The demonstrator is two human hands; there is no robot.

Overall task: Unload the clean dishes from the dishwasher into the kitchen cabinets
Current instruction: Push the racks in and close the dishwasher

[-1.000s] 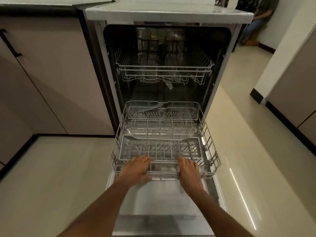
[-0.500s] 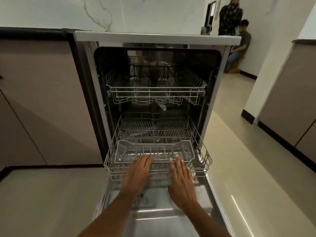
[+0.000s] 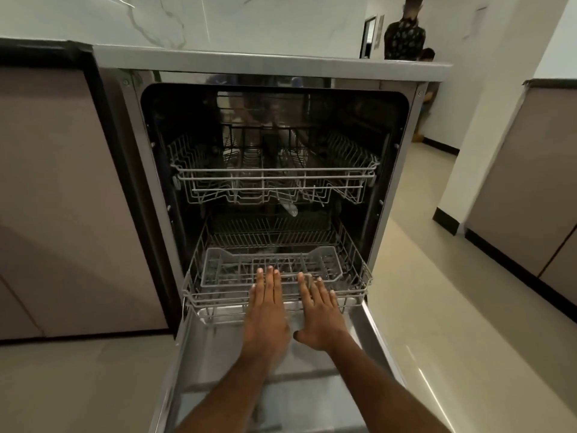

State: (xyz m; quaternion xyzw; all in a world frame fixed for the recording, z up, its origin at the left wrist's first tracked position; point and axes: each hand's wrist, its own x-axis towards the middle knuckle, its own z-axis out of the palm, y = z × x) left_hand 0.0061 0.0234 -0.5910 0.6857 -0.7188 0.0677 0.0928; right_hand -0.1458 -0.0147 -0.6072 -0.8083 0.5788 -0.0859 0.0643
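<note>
The dishwasher point(image 3: 125, 98) stands open with its door point(image 3: 368, 332) folded down flat. The lower wire rack point(image 3: 199, 295) sits mostly inside the tub, with a grey plastic cutlery tray point(image 3: 331, 260) in its front part; I see no dishes in it. My left hand point(image 3: 265, 310) and my right hand point(image 3: 318, 310) lie side by side with straight fingers against the rack's front rim, palms down. The upper rack point(image 3: 274, 179) is pushed in, and what it holds is too dark to tell.
Brown cabinet fronts point(image 3: 56, 198) flank the dishwasher on the left, and more cabinets point(image 3: 524, 198) stand at the right across a pale tiled floor point(image 3: 421, 276). A marble-look countertop point(image 3: 249, 57) runs above. Two people point(image 3: 406, 35) are at the far back right.
My hands let go of the lower rack's front rim and flattened against it. The rack has slid from fully pulled out to mostly inside the tub, and my view has risen.
</note>
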